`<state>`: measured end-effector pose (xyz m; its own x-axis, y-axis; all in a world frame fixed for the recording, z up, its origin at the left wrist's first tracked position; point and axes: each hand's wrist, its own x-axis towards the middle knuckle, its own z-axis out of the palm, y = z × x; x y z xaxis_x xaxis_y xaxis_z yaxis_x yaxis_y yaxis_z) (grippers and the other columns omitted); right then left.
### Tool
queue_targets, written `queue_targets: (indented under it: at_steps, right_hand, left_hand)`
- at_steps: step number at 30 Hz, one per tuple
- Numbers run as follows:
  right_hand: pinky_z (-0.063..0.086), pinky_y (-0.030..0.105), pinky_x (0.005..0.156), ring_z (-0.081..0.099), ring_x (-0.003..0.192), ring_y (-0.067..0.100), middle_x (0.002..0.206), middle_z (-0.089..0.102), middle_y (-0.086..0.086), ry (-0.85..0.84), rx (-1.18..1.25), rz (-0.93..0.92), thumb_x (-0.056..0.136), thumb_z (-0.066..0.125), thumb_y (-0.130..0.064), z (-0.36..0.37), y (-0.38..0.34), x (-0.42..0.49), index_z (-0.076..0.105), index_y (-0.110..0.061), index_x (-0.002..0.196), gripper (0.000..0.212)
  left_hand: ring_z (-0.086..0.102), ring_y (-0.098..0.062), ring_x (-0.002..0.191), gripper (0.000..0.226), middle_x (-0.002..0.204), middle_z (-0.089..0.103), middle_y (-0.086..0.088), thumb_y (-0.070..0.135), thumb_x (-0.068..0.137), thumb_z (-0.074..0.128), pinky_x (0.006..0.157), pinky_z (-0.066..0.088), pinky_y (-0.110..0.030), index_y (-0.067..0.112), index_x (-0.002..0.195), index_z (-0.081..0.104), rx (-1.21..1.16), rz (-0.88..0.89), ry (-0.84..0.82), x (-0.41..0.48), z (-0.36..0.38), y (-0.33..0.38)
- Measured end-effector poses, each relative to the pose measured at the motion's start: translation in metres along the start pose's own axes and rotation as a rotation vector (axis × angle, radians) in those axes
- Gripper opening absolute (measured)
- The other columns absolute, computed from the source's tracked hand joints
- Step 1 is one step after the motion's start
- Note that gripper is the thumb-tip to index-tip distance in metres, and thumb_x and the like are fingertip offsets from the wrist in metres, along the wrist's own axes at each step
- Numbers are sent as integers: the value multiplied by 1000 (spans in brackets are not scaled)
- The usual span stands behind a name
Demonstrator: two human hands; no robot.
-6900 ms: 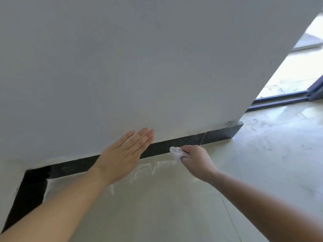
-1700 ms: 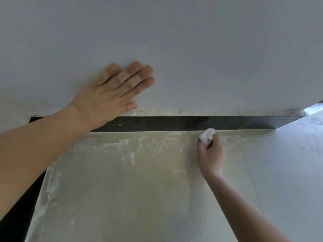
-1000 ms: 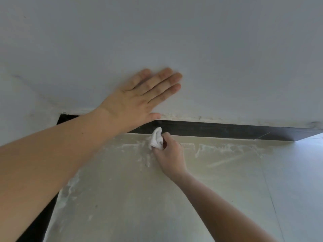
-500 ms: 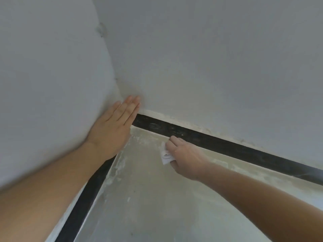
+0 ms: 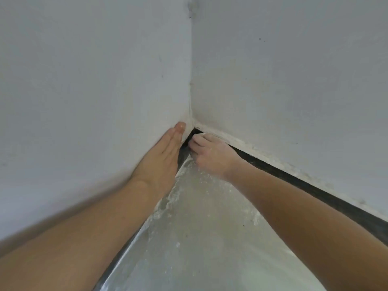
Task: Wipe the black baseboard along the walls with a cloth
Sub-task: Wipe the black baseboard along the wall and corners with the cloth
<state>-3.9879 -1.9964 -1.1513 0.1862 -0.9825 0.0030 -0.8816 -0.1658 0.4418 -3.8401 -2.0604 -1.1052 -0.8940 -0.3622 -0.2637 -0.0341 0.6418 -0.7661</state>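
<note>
A black baseboard [image 5: 294, 178] runs along the foot of the right wall into the corner. A second strip along the left wall shows only in short pieces beside my left arm. My left hand [image 5: 161, 158] lies flat on the left wall, fingers straight, tips almost at the corner. My right hand [image 5: 210, 156] is pushed into the corner against the baseboard, with its fingers curled. The white cloth is under that hand and hidden from view.
Two pale grey walls meet at the corner [image 5: 191, 91]. A rough white plaster line [image 5: 262, 152] sits above the right baseboard. The glossy floor [image 5: 199, 248] carries white dusty smears near the corner and along the left edge.
My right hand slid left along the baseboard with the cloth, from mid-wall into the corner. My left hand moved from the back wall to the side wall. The view turned towards the corner.
</note>
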Motion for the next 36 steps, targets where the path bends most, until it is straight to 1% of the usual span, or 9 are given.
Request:
queue_targets:
  at_steps: [3,5,11,13,16,20,24,32,36]
  right_hand:
    - [32,31,81,48,92,24,71,68,-2,-110,-55,-26,68,69,-19,11,-2,5,76,-15,68,8]
    - [32,31,86,53,101,23,79,72,-3,-202,-44,1,65,75,-24,15,-5,-4,78,-17,75,13]
    - [32,37,93,37,118,29,104,67,5,-558,145,65,87,53,-10,-1,-16,-47,65,-13,104,21]
    - [34,33,85,41,110,26,93,67,2,-537,195,73,82,59,-15,-6,-20,-54,66,-13,95,16]
    - [38,31,73,44,89,24,63,64,-1,-223,118,36,58,72,-11,-4,-18,-40,68,-13,63,7]
    - [30,30,80,54,90,23,69,68,-2,-64,-65,34,71,47,-9,-4,-4,-8,72,-14,66,26]
    - [28,31,77,56,88,22,72,68,-3,-176,-127,23,62,67,-8,2,2,-17,70,-17,64,10]
    - [30,38,69,36,81,25,81,66,6,-364,-177,86,52,71,-3,-2,3,-86,69,-14,61,14]
    - [28,39,77,42,101,28,96,65,4,-654,-6,73,79,61,-2,-18,-14,-100,65,-15,93,20]
  left_hand:
    - [-18,-50,135,68,143,-20,-41,29,101,6,102,-20,-53,-26,124,-26,59,20,12,-1,2,0]
    - [-17,-51,134,67,143,-20,-41,30,101,7,102,-20,-54,-22,135,-17,100,22,27,-1,4,0]
    - [-19,-50,133,67,142,-21,-41,32,101,5,99,-22,-54,-21,137,-13,117,16,22,-1,2,-1]
    - [-20,-50,133,66,142,-22,-41,32,101,6,98,-23,-54,-20,138,-13,106,21,10,-2,1,-2]
    - [-20,-49,134,66,143,-22,-40,31,101,7,99,-22,-54,-21,135,-16,91,33,-3,-3,-3,-3]
    - [-19,-48,136,71,144,-22,-39,30,101,5,101,-21,-52,-28,111,-33,81,58,-9,-4,-3,-4]
    - [-16,-46,137,69,146,-19,-37,31,101,2,104,-19,-50,-28,106,-34,57,62,-11,-5,-5,-6]
    - [-17,-44,138,67,149,-15,-34,37,100,3,107,-18,-51,-14,141,-7,61,19,37,-4,1,-1]
    - [-17,-42,139,66,150,-13,-33,37,100,1,111,-15,-49,-13,142,-6,64,25,43,-3,2,0]
